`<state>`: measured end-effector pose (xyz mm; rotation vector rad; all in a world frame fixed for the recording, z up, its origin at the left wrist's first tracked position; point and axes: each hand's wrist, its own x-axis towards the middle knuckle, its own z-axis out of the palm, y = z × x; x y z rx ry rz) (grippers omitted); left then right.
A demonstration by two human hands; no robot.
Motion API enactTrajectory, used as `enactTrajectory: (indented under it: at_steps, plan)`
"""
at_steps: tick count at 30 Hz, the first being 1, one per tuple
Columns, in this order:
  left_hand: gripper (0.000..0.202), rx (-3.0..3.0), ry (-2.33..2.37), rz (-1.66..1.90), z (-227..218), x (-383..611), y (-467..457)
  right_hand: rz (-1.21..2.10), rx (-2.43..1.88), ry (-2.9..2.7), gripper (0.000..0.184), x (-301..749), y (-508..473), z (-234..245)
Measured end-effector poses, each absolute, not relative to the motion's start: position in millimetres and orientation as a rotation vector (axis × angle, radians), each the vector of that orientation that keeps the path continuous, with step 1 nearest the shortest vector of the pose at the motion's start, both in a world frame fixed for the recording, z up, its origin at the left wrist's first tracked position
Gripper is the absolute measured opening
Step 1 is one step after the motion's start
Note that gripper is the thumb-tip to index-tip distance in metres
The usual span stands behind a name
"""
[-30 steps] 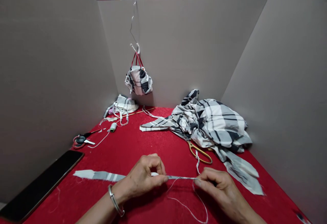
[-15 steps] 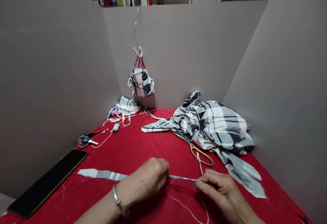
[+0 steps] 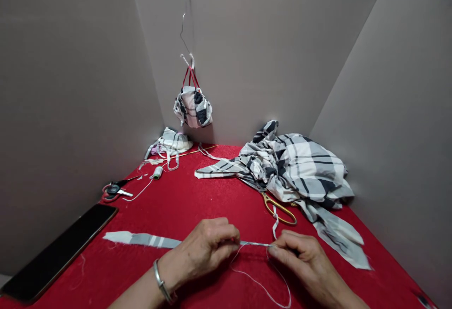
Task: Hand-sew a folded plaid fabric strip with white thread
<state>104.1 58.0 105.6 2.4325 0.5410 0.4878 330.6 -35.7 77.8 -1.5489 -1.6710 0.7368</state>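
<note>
A narrow grey and white fabric strip runs along the red cloth, and its right part is folded thin. My left hand, with a silver bracelet at the wrist, pinches this strip. Fingers and thumb of my right hand are closed on the strip's right end, so a short taut stretch shows between both hands. A loop of white thread hangs below that stretch, running to the fingers of both hands. Whether a needle is held cannot be made out.
Checked cloth lies heaped at the back right, partly over gold-handled scissors. At the left are a black phone, small scissors and a thread spool. A checked fabric pouch hangs from a hook on the back panel.
My left hand has turned slightly, showing its thumb and fingers in a pinch, and shifted a little right. The camera view has tilted down a bit. My right hand keeps its hold.
</note>
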Motion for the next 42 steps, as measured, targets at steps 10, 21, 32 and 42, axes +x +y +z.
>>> enactTrajectory:
  at_steps: [10, 21, 32, 42]
  plan:
    - [0.017, 2.459, 0.564, 0.367, 99, 105, 59, 0.745, -1.551, -1.712, 0.032, 328, -34, 79]
    - [0.021, 2.469, 0.559, 0.517, 93, 104, 59, 0.674, -1.539, -1.750, 0.031, 330, -35, 79]
    - [0.012, 2.326, 0.499, 0.630, 98, 105, 57, 0.693, -1.521, -1.707, 0.034, 332, -35, 79]
    - [0.014, 2.407, 0.542, 0.570, 99, 106, 57, 0.729, -1.528, -1.702, 0.032, 330, -35, 80]
